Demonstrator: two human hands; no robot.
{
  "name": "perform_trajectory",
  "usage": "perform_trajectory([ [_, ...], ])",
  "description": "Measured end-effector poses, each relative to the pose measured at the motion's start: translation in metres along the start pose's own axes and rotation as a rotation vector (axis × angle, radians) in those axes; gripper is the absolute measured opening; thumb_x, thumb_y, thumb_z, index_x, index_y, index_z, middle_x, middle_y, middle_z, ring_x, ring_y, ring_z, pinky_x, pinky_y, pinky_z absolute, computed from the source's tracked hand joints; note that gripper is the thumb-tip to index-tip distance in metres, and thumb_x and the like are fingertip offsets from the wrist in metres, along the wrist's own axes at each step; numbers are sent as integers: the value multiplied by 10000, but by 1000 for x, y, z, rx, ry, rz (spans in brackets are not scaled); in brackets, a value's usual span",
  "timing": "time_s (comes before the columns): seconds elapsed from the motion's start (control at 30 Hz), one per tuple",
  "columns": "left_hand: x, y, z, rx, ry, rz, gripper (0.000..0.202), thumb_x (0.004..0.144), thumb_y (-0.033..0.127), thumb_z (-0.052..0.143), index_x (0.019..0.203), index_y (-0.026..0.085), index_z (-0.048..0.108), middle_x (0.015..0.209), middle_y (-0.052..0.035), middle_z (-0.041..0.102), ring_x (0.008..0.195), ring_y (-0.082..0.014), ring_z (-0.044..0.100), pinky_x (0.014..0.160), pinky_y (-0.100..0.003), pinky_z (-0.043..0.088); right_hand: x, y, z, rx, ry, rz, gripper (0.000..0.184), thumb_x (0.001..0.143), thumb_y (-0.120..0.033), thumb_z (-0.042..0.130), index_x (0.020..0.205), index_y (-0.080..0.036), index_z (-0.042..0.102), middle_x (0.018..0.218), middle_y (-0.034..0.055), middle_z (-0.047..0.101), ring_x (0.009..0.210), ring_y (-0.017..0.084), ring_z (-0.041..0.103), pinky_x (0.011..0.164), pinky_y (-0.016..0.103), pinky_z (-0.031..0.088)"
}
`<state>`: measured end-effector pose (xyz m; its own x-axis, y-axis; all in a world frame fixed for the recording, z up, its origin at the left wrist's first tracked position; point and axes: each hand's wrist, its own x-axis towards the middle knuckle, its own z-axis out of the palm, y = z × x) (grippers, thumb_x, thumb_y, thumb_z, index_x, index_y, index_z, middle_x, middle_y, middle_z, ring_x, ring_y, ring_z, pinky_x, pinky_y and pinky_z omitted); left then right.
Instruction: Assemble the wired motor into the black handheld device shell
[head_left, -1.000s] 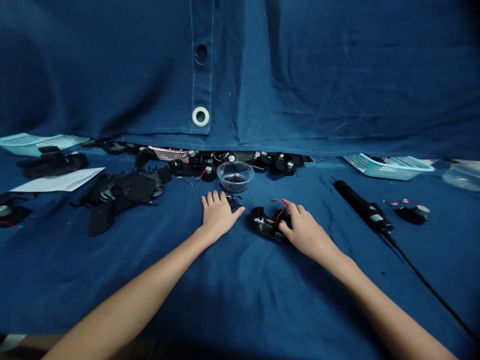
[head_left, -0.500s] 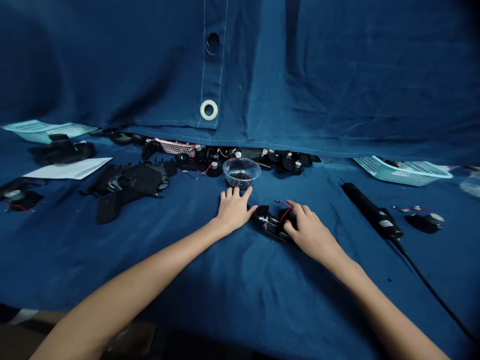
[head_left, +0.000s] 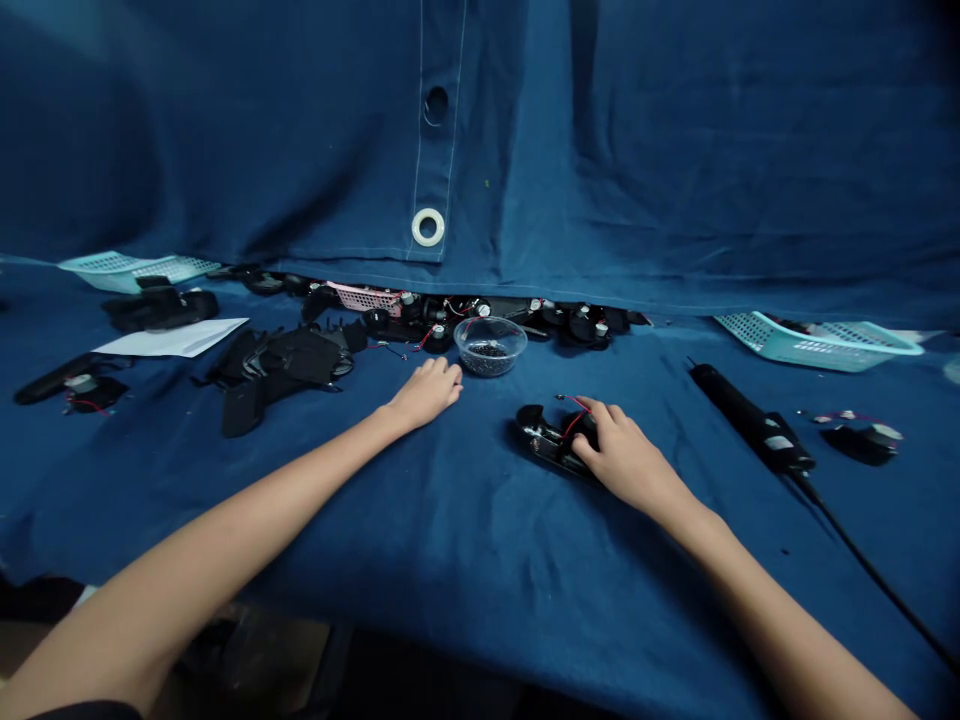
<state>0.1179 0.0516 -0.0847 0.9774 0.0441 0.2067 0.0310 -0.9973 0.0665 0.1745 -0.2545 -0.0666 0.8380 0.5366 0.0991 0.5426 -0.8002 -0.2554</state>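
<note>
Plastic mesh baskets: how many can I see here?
3. The left teal basket at far left, the pink basket back centre among black parts, the right teal basket at right. The hanging cloth may hide more.

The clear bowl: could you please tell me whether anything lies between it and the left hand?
Nothing visible does: only bare cloth separates the left hand from the bowl just beyond its fingertips.
</note>
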Motion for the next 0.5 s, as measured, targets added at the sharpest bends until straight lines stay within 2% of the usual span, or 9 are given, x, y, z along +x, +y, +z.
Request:
perform_trajectory([
  [0.1,-12,-34,-5,7,10,-49,287,945,369,540,1116,147,603,1141,-79,602,1077,-212,568,959,-434,475,0,0,0,1,3,0,577,934,-359,385,1473,-154,414,1305,164,551,1163,323,571,996,449,451],
  [0.2,-27,-49,-12,-7,36,-111,277,971,340,442,1068,151,620,1105,-100,603,1077,-236,554,963,-431,458,-1,0,1,0,7,-11,558,936,-359,379,1454,-158,434,1286,154,558,1165,324,566,996,448,450],
  [0.27,-35,-49,-15,-24,74,-151,342,986,387,372,1084,182,627,1149,-104,603,1112,-249,547,1007,-440,433,-1,0,0,-1,9,-22,545,935,-356,381,1438,-155,448,1264,152,568,1158,324,566,989,445,453],
  [0.33,-41,-44,-14,-35,145,-234,453,1002,428,270,1238,182,568,1287,-132,561,1228,-274,502,1081,-472,380,-1,-1,0,1,11,-30,541,936,-355,377,1431,-151,452,1253,153,574,1146,323,569,981,445,456],
  [0.4,-44,-40,-10,-43,187,-335,569,997,475,224,1381,130,465,1426,-199,468,1356,-334,413,1130,-536,319,-2,-2,-1,3,14,-30,544,939,-357,373,1434,-147,449,1263,161,570,1149,326,567,978,449,457],
  [0.5,-45,-39,-2,-81,135,-423,695,949,581,315,1428,92,437,1510,-255,398,1436,-424,322,1149,-634,250,-3,-4,-3,8,14,-18,552,937,-351,374,1441,-137,445,1283,179,559,1151,330,565,981,458,452],
])
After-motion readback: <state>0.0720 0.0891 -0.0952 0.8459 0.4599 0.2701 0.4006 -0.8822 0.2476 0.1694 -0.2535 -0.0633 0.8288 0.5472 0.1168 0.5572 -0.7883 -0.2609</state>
